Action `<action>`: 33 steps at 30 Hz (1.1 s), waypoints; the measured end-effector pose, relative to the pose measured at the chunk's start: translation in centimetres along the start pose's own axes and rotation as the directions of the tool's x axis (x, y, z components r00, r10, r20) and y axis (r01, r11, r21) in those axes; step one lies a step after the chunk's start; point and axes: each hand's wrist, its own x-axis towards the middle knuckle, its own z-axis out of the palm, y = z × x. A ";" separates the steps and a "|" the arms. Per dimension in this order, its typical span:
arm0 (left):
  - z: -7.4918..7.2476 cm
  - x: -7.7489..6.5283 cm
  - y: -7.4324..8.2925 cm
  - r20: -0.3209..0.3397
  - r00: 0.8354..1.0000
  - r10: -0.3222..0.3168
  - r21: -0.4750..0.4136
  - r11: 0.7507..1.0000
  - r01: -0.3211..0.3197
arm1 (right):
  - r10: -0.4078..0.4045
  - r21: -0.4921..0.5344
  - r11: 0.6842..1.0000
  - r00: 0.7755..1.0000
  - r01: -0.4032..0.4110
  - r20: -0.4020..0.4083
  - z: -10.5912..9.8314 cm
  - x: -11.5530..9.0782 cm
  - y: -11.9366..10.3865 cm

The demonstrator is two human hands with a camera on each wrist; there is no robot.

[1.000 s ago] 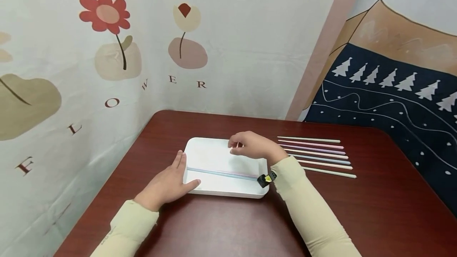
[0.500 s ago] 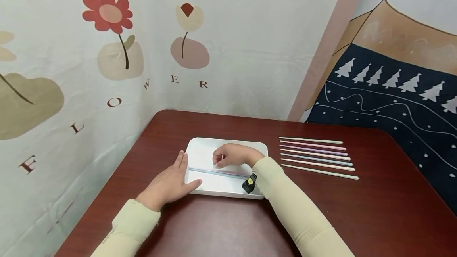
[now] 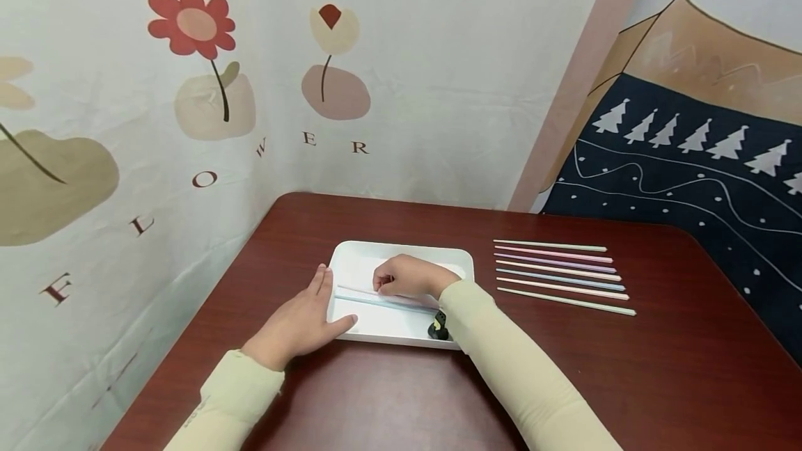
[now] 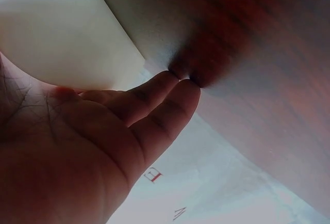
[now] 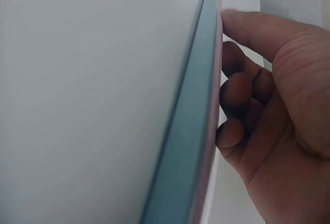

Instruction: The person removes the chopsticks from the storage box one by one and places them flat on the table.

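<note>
A white tray (image 3: 395,336) lies on the table. A blue chopstick (image 3: 370,301) lies lengthwise in it, with a pale pink chopstick (image 3: 352,290) along its far side. My right hand (image 3: 410,275) reaches over the tray and pinches the pink chopstick near its middle. In the right wrist view, the thumb and curled fingertips of that hand (image 5: 273,90) are at the pink chopstick, just behind the blue chopstick (image 5: 188,131). My left hand (image 3: 297,319) rests on the tray's left end, fingers straight along the outer wall and thumb over the near rim. Its straight fingers also show in the left wrist view.
Several pastel chopsticks (image 3: 557,272) lie in a spaced row on the dark red table (image 3: 388,395), right of the tray. A black wrist device (image 3: 438,326) hangs under my right wrist, over the tray. A printed cloth (image 3: 438,124) stands behind the table.
My right hand has moved left and down from the tray's far right to the chopstick pair. The pink chopstick now shows a gap from the blue one. My left hand stays at the tray.
</note>
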 end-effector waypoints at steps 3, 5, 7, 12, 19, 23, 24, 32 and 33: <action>0.0 0.0 0.0 0.000 1.000 0.001 0.001 1.000 -0.001 | -0.007 0.000 1.000 1.000 0.007 -0.021 0.0 0.1 0.2; -0.1 0.0 0.0 0.001 1.000 0.003 0.001 1.000 -0.003 | -0.010 -0.003 1.000 0.999 0.010 -0.034 0.0 0.1 0.3; -0.1 0.0 0.0 0.000 1.000 0.005 0.001 1.000 -0.005 | -0.012 -0.006 1.000 0.999 0.011 -0.047 0.0 0.1 0.3; -0.1 0.0 0.0 -0.001 1.000 0.010 -0.001 1.000 -0.010 | -0.008 -0.012 1.000 0.998 0.007 -0.060 -0.1 0.1 0.3; -0.1 -0.1 0.1 -0.002 1.000 0.010 -0.003 1.000 -0.010 | -0.006 -0.013 1.000 0.999 0.005 -0.050 0.1 0.1 0.1; -0.1 -0.1 0.1 0.000 1.000 0.012 -0.004 1.000 -0.012 | -0.010 -0.028 1.000 0.999 0.008 -0.053 0.0 0.0 0.0; -0.1 0.0 0.1 0.000 1.000 0.012 -0.003 1.000 -0.012 | -0.012 -0.033 0.999 0.998 0.010 -0.055 0.0 0.0 0.0; -0.1 -0.1 0.1 -0.005 1.000 0.014 -0.004 1.000 -0.014 | -0.018 -0.075 0.997 0.998 0.013 -0.068 -0.1 0.0 -0.2; -0.1 -0.1 0.1 -0.003 1.000 0.014 -0.004 1.000 -0.014 | -0.018 -0.076 0.997 0.997 0.013 -0.069 -0.1 -0.1 -0.2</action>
